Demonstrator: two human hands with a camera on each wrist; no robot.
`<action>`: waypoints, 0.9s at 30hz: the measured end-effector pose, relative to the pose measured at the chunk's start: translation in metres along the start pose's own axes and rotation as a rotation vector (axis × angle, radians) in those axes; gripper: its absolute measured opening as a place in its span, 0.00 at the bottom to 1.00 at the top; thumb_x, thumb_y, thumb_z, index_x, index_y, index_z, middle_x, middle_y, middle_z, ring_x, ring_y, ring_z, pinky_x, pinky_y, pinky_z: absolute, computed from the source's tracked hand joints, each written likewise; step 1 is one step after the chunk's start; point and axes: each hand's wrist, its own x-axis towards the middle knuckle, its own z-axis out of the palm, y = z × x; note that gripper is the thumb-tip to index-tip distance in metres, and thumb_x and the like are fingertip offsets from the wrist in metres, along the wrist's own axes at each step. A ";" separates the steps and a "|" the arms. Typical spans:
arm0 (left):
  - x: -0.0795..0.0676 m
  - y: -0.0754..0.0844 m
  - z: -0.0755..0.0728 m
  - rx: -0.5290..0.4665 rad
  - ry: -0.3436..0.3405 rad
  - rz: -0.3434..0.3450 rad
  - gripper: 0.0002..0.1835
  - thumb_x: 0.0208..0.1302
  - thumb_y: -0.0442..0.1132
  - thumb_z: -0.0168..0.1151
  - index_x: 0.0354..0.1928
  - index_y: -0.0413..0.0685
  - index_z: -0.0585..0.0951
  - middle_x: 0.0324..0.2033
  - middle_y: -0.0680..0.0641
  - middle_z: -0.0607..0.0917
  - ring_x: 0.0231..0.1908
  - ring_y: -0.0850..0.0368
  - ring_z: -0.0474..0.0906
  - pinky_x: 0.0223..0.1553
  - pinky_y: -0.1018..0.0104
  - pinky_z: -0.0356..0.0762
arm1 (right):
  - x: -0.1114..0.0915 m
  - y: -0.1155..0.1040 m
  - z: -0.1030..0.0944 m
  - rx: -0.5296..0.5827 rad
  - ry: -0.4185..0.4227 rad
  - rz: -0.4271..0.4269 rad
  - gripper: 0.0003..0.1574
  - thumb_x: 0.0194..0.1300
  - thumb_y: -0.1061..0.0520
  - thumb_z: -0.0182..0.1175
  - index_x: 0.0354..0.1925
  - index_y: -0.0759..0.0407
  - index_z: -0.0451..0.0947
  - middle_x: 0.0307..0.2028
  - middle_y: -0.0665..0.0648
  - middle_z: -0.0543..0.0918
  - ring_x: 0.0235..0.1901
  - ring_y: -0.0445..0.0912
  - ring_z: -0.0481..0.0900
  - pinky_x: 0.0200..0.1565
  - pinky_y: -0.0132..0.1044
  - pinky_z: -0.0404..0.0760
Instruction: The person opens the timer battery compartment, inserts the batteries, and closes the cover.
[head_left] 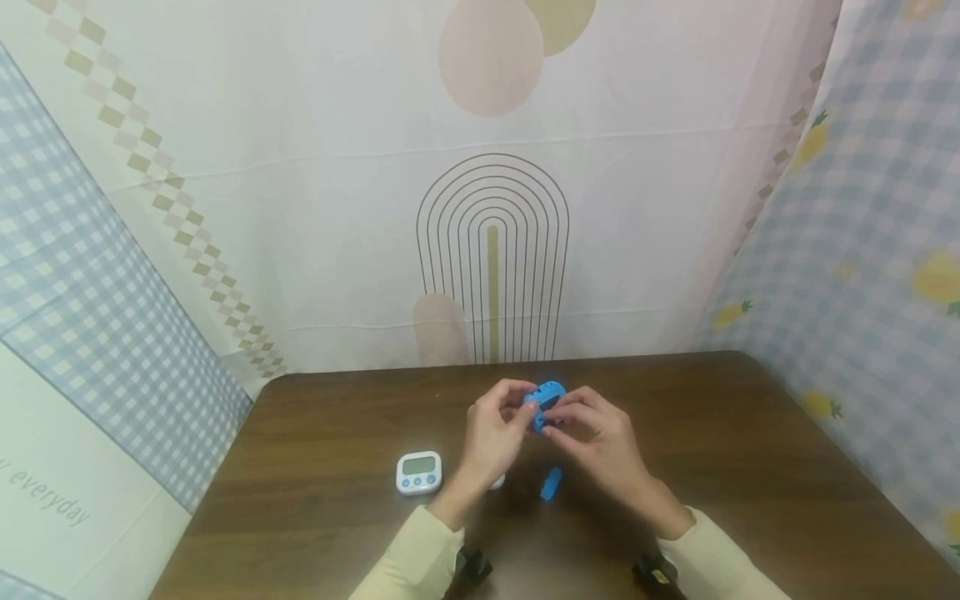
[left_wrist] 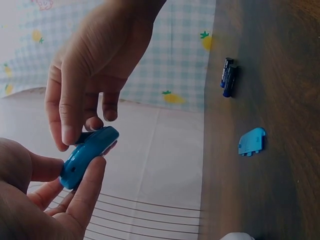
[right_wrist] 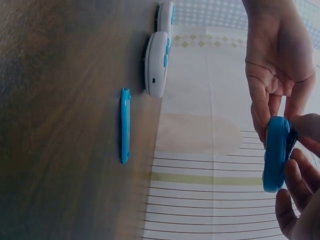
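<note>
My left hand [head_left: 495, 429] grips a blue timer [left_wrist: 82, 162] by its edges, thumb on one side and fingers on the other. With curled fingers, my right hand [head_left: 600, 433] pinches at the timer's back, where a dark recess shows in the head view. A dark narrow piece [right_wrist: 291, 142] juts from that back at a slant, beneath the right fingertips; I cannot tell its kind. On the table below lies a blue battery cover [head_left: 551, 483], its small tabs showing in the left wrist view. Two dark blue batteries [left_wrist: 228, 77] lie side by side beyond it.
A white timer [head_left: 418, 473] with blue buttons lies left of the hands on the brown table [head_left: 315, 533]. Another white timer [head_left: 497, 482] is mostly hidden by the left wrist. Patterned cloths [head_left: 360, 208] hang behind and at both sides.
</note>
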 end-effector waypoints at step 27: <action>0.001 0.002 -0.002 0.026 0.010 0.017 0.10 0.74 0.35 0.67 0.54 0.47 0.85 0.45 0.43 0.90 0.40 0.51 0.90 0.35 0.67 0.90 | -0.002 0.001 -0.004 0.037 -0.063 0.542 0.44 0.56 0.51 0.83 0.68 0.54 0.77 0.44 0.55 0.89 0.35 0.47 0.85 0.34 0.33 0.86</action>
